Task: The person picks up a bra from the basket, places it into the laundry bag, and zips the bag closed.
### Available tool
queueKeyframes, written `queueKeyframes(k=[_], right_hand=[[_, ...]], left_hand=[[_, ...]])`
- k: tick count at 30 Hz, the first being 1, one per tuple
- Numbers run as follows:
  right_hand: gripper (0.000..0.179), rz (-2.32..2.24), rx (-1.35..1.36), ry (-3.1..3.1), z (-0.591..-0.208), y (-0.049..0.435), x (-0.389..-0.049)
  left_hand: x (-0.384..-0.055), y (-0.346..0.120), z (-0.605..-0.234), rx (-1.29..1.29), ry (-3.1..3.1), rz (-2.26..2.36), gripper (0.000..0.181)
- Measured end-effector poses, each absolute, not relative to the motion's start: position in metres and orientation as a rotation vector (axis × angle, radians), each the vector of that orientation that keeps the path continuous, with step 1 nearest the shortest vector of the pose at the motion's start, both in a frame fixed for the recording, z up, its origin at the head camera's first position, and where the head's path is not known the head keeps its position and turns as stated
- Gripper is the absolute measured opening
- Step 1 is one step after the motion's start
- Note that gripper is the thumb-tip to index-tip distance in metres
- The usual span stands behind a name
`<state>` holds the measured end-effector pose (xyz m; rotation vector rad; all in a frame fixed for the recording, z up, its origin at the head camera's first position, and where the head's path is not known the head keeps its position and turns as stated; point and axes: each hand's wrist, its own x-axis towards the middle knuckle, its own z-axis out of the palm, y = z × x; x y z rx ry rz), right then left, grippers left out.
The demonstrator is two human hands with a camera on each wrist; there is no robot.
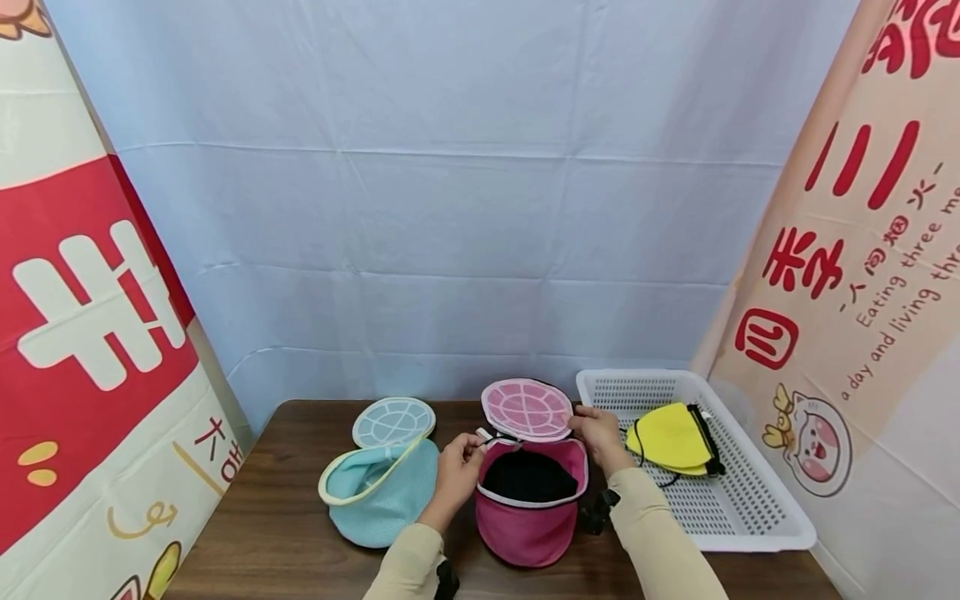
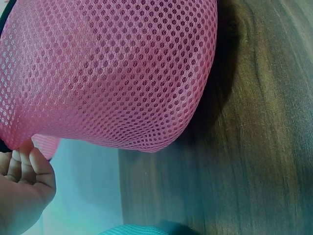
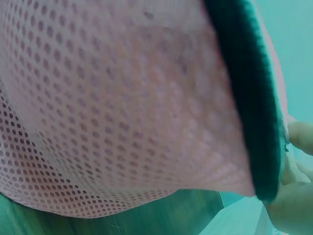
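A pink mesh laundry bag [image 1: 525, 533] stands on the table with its round pink lid [image 1: 527, 408] flipped back. Black fabric [image 1: 528, 477] shows inside its mouth. My left hand [image 1: 456, 473] pinches the bag's edge at the left, near the lid's hinge side; the left wrist view shows those curled fingers [image 2: 24, 171] right at the mesh. On the other side my right hand [image 1: 600, 435] holds the lid's right edge between thumb and fingers, close by the dark trim [image 3: 259, 122] in the right wrist view.
A light blue mesh bag [image 1: 390, 500], its round lid [image 1: 393, 422] folded back, stands left of the pink one. To the right is a white plastic basket [image 1: 750, 517] holding a yellow fabric item [image 1: 670, 439] with black cords. The brown table [image 1: 255, 500] meets a hanging cloth [image 1: 450, 250] behind.
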<state>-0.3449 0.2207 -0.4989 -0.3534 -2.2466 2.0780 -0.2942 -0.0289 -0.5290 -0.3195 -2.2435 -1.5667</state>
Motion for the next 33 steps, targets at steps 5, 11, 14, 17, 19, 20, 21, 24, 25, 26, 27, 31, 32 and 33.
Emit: queueKeyframes(k=[5,11,14,17,19,20,21,24,25,26,27,31,32,33], right_hand=[[0.049,2.117,-0.411,-2.195,-0.494,0.221,-0.344],[0.048,2.144,-0.401,-2.173,-0.489,0.219,-0.345],[0.045,2.184,-0.372,-2.147,-0.489,0.219,-0.347],[0.045,2.232,-0.372,-2.11,-0.488,0.22,-0.348],[0.047,2.252,-0.388,-2.088,-0.487,0.22,-0.349],[0.048,2.257,-0.399,-2.082,-0.486,0.219,-0.349],[0.049,2.259,-0.403,-2.082,-0.486,0.219,-0.349],[0.052,2.257,-0.404,-2.084,-0.485,0.219,-0.348],[0.052,2.258,-0.395,-2.086,-0.484,0.219,-0.348],[0.052,2.259,-0.387,-2.088,-0.484,0.219,-0.348],[0.052,2.262,-0.386,-2.086,-0.484,0.219,-0.348],[0.049,2.288,-0.395,-2.049,-0.483,0.219,-0.347],[0.049,2.295,-0.399,-2.034,-0.483,0.219,-0.346],[0.048,2.301,-0.41,-2.017,-0.483,0.219,-0.346]], left_hand=[[-0.295,-0.029,-0.528,-0.301,-2.264,-1.559,0.004],[-0.297,-0.03,-0.528,-0.303,-2.271,-1.55,0.005],[-0.298,-0.031,-0.529,-0.314,-2.273,-1.54,0.005],[-0.298,-0.032,-0.529,-0.323,-2.279,-1.54,0.005],[-0.299,-0.032,-0.529,-0.33,-2.284,-1.541,0.004],[-0.299,-0.032,-0.529,-0.335,-2.284,-1.542,0.004],[-0.299,-0.033,-0.529,-0.336,-2.285,-1.542,0.004],[-0.299,-0.033,-0.528,-0.338,-2.285,-1.541,0.004],[-0.299,-0.033,-0.528,-0.336,-2.285,-1.54,0.004],[-0.299,-0.033,-0.529,-0.334,-2.285,-1.542,0.004],[-0.299,-0.033,-0.529,-0.332,-2.288,-1.539,0.005],[-0.299,-0.034,-0.53,-0.326,-2.293,-1.538,0.005],[-0.298,-0.034,-0.531,-0.327,-2.295,-1.536,0.005],[-0.298,-0.034,-0.531,-0.33,-2.294,-1.534,0.005]])
